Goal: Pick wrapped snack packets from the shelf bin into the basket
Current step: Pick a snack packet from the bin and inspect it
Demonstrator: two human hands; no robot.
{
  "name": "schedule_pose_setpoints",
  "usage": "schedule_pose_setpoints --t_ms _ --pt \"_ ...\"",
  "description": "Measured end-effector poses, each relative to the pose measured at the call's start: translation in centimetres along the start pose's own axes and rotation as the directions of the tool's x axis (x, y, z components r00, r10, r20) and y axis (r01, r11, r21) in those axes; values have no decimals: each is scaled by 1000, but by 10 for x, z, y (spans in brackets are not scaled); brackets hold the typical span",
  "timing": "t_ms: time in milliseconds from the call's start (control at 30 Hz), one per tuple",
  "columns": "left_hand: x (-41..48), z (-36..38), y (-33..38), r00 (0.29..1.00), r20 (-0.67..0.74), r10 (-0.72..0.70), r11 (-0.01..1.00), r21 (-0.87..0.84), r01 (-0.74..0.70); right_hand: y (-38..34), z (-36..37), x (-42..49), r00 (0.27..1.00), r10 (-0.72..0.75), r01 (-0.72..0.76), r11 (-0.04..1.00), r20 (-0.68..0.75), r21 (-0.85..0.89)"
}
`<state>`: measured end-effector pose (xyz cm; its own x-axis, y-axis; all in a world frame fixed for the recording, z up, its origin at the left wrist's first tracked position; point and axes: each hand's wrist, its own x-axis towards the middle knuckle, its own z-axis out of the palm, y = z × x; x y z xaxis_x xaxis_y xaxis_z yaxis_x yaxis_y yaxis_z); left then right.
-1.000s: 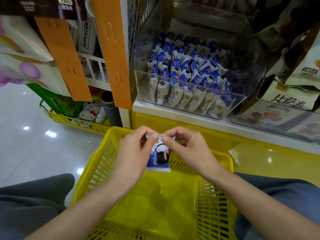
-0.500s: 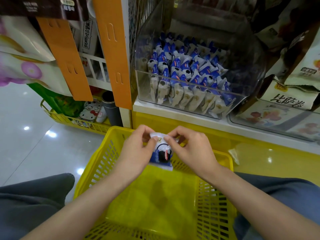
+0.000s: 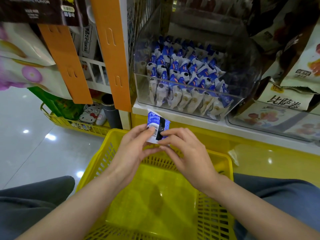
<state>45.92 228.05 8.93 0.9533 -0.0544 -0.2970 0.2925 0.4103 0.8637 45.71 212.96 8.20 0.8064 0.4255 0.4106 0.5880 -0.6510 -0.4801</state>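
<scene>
The packet (image 3: 156, 128) has been turned over. One second ago its printed front hung below the fingers; it now stands above them, barcode side toward the camera. The left hand (image 3: 133, 148) pinches the packet's left side between thumb and fingers. The right hand (image 3: 187, 153) pinches its lower right edge. Both hold the packet over the far edge of the basket (image 3: 226, 158), below the shelf bin (image 3: 245, 80). Judgement: this looks like an inspection step, and release into the basket is not yet done.

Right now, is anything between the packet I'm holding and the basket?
Nothing visible: the left hand and right hand pinch the packet over the far rim of the basket, whose open inside lies right below.
</scene>
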Motion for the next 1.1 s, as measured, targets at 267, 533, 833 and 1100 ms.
schedule_pose_setpoints --t_ms 267,533,833,1100 --pt "1 5 -1 999 -32 23 999 23 -22 -1 -5 17 687 575 -638 186 444 747" --pt "-6 -2 -14 808 243 537 384 782 -491 -6 -2 13 699 595 -577 143 396 804" --pt "-3 -8 -5 827 324 459 315 812 -492 -6 6 9 726 614 -531 213 310 820" --pt "-10 -5 3 832 404 380 -30 904 -426 -7 22 -4 828 532 -483 514 179 709"
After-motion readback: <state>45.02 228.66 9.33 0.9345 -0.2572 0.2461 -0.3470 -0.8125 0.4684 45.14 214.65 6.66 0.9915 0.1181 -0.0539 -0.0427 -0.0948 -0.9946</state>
